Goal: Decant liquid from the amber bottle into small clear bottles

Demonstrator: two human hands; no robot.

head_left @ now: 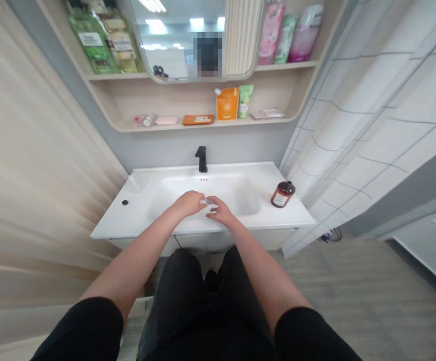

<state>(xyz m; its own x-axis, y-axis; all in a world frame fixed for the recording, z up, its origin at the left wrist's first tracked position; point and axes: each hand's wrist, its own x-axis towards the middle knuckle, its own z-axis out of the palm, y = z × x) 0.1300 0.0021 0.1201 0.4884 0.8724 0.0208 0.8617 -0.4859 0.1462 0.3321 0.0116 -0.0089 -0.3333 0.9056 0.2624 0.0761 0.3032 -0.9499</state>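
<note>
Over the front of the white sink basin (240, 193), my left hand (190, 203) and my right hand (220, 209) meet around a small clear, see-through object (209, 204). Its exact kind is too small and blurred to make out. The fingers of both hands are curled and closed on it from either side. On the counter to the right stands a brown bottle (282, 194) with a white label. At the left lie a small black cap-like piece (125, 202) and a faint clear container (136, 184).
A black faucet (202, 159) rises behind the basin. Above it, a shelf (128, 125) carries an orange pouch (227, 104), a green tube (245, 101) and soap-like packs. A mirror (169, 55) hangs higher, between bottles. Curtains (45, 150) flank the left side.
</note>
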